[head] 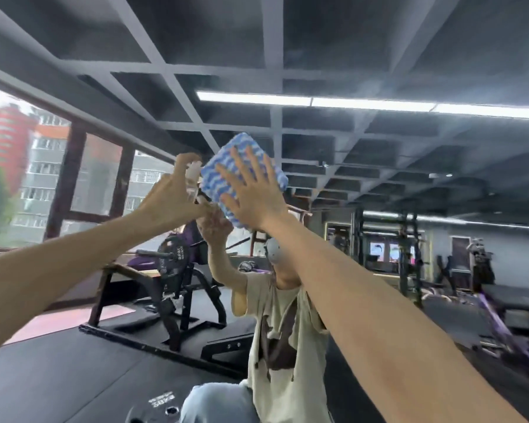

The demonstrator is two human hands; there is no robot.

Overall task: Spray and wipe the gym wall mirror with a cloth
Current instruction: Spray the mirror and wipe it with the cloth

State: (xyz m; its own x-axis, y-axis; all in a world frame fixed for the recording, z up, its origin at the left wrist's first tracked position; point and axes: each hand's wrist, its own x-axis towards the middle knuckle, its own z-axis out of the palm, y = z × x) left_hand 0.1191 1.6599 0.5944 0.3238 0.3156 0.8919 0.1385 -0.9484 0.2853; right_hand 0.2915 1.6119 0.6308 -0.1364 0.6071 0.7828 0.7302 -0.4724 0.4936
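The wall mirror (379, 148) fills the whole view and reflects the gym and me. My right hand (251, 196) presses a folded blue-and-white cloth (226, 166) flat against the glass, fingers spread and straight. To its left, my left hand (174, 193) is raised and grips a small clear spray bottle (193, 174), its white nozzle near the cloth's left edge. Most of the bottle is hidden by my fingers.
The mirror reflects a plate-loaded weight machine (171, 279), racks (385, 245) and a bench (513, 300) behind me. A window frame (71, 178) with buildings outside shows at left. Ceiling light strips (318, 102) glare at the upper right.
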